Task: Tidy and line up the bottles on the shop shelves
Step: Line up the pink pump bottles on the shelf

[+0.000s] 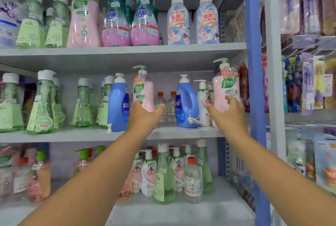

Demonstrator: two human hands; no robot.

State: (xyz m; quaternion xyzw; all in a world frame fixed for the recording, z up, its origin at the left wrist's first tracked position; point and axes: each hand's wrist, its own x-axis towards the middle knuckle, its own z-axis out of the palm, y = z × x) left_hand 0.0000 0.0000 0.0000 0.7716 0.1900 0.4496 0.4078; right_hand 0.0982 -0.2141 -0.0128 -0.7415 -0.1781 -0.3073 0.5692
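Note:
Both arms reach up to the middle shelf (pixel 91 135). My left hand (pixel 143 116) grips the base of a pink pump bottle (pixel 143 89) between thumb and fingers. My right hand (pixel 227 115) holds a second pink pump bottle (pixel 226 87) at the shelf's right end. Between them stand a blue detergent bottle (pixel 186 102), a white pump bottle (pixel 202 102) and two small clear bottles with red caps (pixel 166 104). Another blue detergent bottle (pixel 119 104) stands left of my left hand. Green clear bottles (pixel 43 104) fill the left of this shelf.
The top shelf (pixel 127 49) carries green, pink, teal and light-blue pump bottles in a row. On the bottom shelf (pixel 181 211) stand mixed green, white and orange bottles. A blue upright post (pixel 253 80) bounds the right side, with hanging packaged goods (pixel 307 80) beyond it.

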